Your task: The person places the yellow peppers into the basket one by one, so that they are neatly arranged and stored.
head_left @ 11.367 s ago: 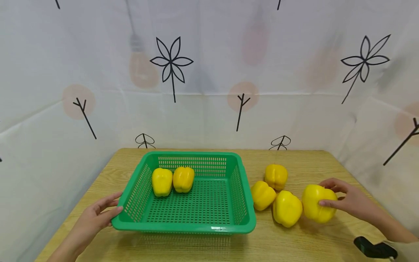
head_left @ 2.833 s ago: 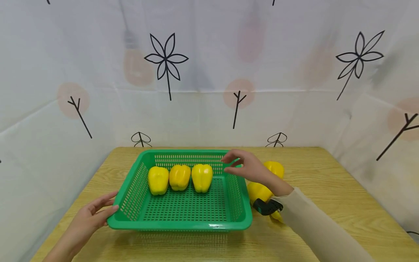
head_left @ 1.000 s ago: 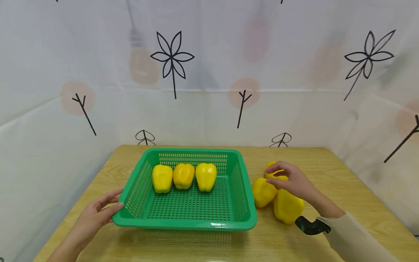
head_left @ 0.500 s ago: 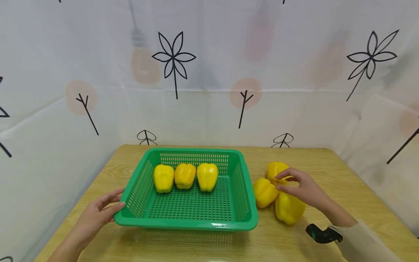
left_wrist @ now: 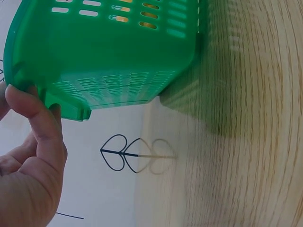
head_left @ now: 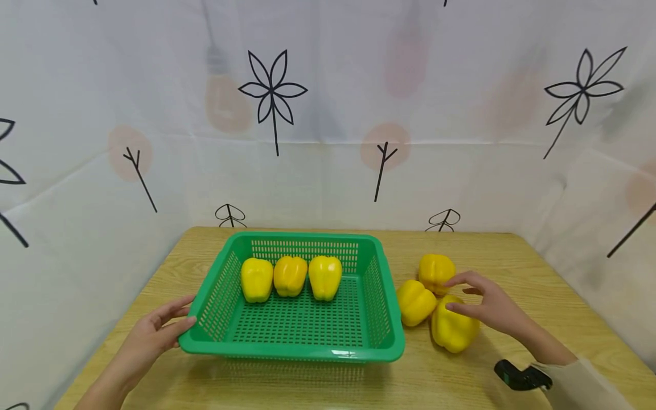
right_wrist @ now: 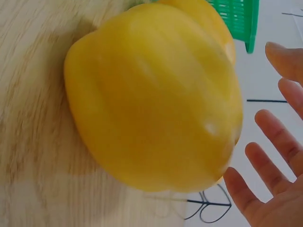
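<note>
A green plastic basket (head_left: 292,352) with slotted walls stands on the table, and three yellow bell peppers sit in a row along its back half: the left one (head_left: 257,280), the middle one (head_left: 290,276) and the right one (head_left: 325,278). My left hand (head_left: 146,344) grips the basket's rim at its left front corner, thumb and fingers around the edge. Beside the basket on the right, three more peppers cluster: a back one (head_left: 437,272), a left one (head_left: 415,303) and a front one (head_left: 453,326). Over the front pepper hovers my right hand (head_left: 489,304), fingers spread, holding nothing.
A wood-grain table (head_left: 517,273) carries everything. White cloth (head_left: 328,188) printed with line-drawn plants hangs behind the table and along both sides. A black strap device (head_left: 520,376) sits at the right wrist by the sleeve.
Since the oldest frame, one pepper has gone from the right hand into the basket, making three there. Lately the right hand has drawn back rightward over the front pepper; the left keeps its grip.
</note>
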### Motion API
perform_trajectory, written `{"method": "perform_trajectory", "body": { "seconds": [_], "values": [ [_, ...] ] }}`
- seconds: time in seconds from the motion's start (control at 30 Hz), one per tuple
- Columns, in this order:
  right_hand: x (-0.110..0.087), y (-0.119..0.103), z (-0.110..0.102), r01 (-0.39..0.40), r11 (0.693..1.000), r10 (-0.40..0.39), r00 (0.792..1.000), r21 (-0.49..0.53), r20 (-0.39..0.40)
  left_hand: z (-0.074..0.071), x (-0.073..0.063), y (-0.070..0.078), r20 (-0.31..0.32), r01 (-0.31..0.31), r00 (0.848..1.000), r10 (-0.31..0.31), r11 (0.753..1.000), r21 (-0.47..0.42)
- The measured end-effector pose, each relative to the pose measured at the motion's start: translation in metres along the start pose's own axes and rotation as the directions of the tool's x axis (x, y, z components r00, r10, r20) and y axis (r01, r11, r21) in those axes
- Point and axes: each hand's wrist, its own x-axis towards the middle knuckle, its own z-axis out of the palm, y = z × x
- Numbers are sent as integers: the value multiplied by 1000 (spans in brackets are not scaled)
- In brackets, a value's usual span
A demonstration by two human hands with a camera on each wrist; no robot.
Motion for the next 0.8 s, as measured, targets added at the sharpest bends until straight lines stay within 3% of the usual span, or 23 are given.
{"method": "perform_trajectory", "body": {
  "seconds": [0.47,0.8],
  "values": [
    [-11,14,-5,-32,999,34,997,-28,72,1,0,0,-16,-22,1000,22,1000,11],
    [-15,19,-8,-115,993,113,982,4,155,0,0,0,-22,-22,1000,22,1000,7]
  ]
}}
